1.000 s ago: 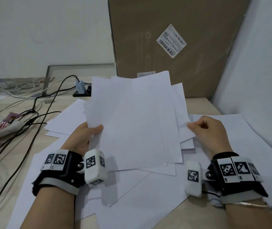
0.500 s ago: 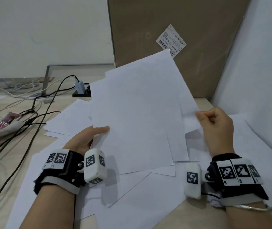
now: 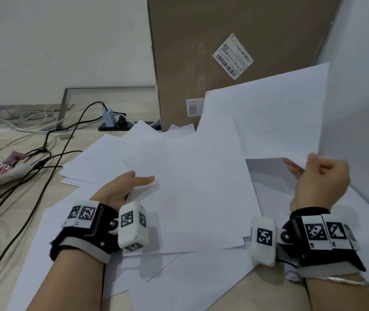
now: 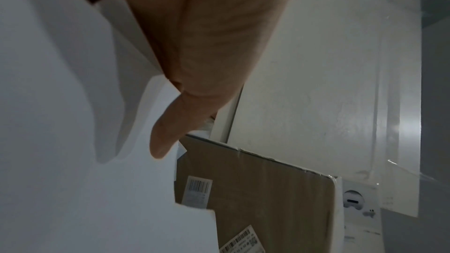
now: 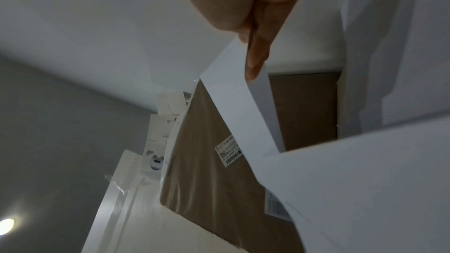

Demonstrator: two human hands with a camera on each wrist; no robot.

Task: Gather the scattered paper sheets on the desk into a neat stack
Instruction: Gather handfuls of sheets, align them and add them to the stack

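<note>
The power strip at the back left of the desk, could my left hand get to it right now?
Probably not freely: the left hand is holding the paper bundle. The path to the power strip looks open, over cables.

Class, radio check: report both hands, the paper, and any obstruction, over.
Left hand grips the fanned bundle. Right hand pinches one sheet, lifted clear. Loose sheets on desk, unstacked. Cardboard box close behind; cables left.

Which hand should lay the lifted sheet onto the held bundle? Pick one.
Right. The right hand pinches the raised sheet at its lower edge, while the left hand grips the bundle, so it should just steady it.
</note>
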